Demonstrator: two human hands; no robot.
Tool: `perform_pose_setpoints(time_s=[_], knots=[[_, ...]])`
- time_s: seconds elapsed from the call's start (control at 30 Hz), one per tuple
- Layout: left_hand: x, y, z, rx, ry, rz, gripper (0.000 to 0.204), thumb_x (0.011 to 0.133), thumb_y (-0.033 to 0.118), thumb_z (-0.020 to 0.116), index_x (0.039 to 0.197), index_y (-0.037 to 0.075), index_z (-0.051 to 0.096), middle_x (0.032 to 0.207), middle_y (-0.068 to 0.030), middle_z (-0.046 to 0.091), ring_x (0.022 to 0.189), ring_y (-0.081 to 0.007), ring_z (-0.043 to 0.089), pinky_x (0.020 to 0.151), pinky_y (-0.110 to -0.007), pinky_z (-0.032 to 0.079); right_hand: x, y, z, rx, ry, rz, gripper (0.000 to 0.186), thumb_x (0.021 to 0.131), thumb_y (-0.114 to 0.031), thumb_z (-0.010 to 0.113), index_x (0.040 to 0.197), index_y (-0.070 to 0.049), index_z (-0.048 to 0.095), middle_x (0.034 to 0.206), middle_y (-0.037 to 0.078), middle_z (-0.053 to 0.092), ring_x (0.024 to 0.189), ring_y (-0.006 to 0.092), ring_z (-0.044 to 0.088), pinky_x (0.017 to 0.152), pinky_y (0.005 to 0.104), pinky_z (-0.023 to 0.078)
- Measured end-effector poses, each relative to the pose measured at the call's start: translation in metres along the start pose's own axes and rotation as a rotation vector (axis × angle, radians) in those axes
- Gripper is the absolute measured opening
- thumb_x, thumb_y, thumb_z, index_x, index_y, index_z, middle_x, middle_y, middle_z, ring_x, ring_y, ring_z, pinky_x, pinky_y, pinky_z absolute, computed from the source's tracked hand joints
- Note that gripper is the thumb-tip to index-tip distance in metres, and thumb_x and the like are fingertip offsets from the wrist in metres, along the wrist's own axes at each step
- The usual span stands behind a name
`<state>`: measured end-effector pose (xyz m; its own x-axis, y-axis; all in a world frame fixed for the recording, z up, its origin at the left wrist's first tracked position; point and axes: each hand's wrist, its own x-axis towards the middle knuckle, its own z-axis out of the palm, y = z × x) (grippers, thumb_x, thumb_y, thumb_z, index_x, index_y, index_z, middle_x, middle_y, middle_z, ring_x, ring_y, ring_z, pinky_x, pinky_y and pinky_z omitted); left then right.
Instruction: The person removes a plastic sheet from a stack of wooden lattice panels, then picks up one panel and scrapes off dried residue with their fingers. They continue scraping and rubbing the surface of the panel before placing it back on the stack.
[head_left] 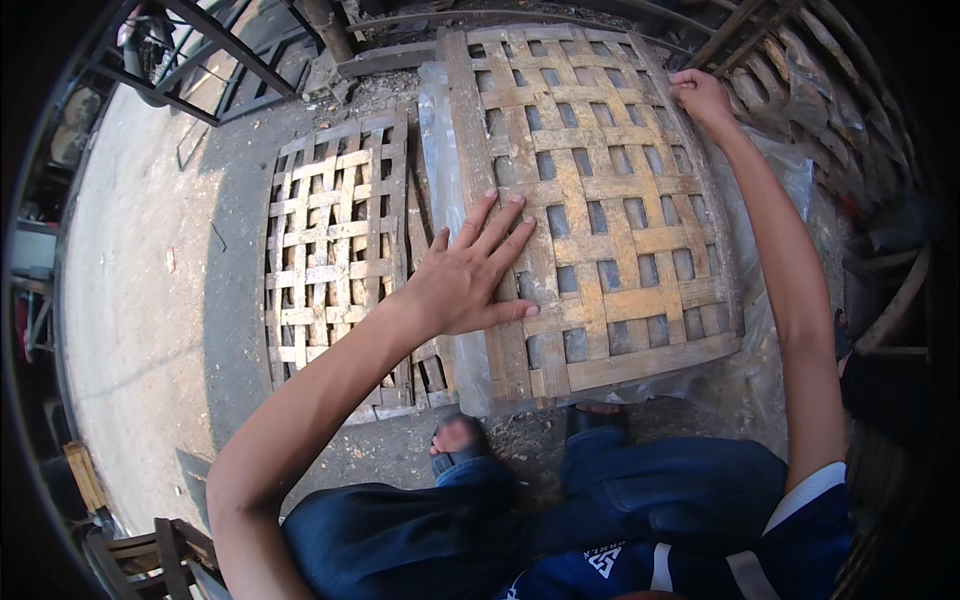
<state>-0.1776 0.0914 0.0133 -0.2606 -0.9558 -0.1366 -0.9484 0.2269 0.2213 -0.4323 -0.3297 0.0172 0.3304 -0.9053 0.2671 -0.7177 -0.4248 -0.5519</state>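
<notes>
In front of me lies a large panel of woven wooden slats point(620, 244) in a plank frame, with square gaps. A clear plastic sheet point(445, 150) sticks out from beneath it, along its left side and elsewhere. My left hand point(465, 272) rests flat on the panel's left frame, fingers spread and thumb stretched toward the slats. At the far right corner my right hand point(700, 97) is closed, its fingertips together beside the panel's edge. What those fingers pinch, if anything, is too small to make out.
To the left, a smaller, more worn woven panel point(340, 238) lies on the ground. Dark metal frames point(215, 65) stand at the far left. Wrapped wood pieces point(800, 75) are stacked at the far right. A wooden chair-like frame point(150, 560) sits at the lower left.
</notes>
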Motion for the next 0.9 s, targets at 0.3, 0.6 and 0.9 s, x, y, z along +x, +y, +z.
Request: perform_pose_setpoints(time_s=[0.3,0.6,0.9], knots=[[-0.006,-0.003,0.003,0.006,-0.002,-0.013,0.1,0.088,0.077,0.04,0.156,0.008,0.016,0.163,-0.0142,0.008,0.15,-0.0389,0.001,0.116,-0.061,0.025,-0.032,0.038,-0.039,-0.481,0.15,0.258,0.027,0.081,-0.023,0.068,0.105,-0.011,0.07,0.102,0.013,0.069,0.103,0.0286,0.065,0.09,0.0398,0.049],[-0.007,-0.004,0.003,0.038,0.025,0.002,0.1,0.087,0.077,0.042,0.155,0.007,0.019,0.162,-0.0167,0.013,0.149,-0.0401,0.004,0.117,-0.057,0.025,-0.091,-0.166,0.054,0.027,-0.202,-0.543,0.033,0.088,-0.035,0.07,0.108,-0.01,0.07,0.101,0.008,0.065,0.088,0.0216,0.061,0.08,0.0363,0.051],[-0.006,-0.002,-0.005,0.015,-0.033,-0.021,0.1,0.087,0.075,0.045,0.155,0.006,0.018,0.162,-0.0167,0.011,0.15,-0.0404,0.002,0.115,-0.06,0.026,-0.115,-0.236,0.109,-0.002,-0.698,-0.14,0.028,0.081,-0.044,0.075,0.087,-0.018,0.076,0.097,0.007,0.072,0.105,0.0257,0.065,0.096,0.0414,0.046]])
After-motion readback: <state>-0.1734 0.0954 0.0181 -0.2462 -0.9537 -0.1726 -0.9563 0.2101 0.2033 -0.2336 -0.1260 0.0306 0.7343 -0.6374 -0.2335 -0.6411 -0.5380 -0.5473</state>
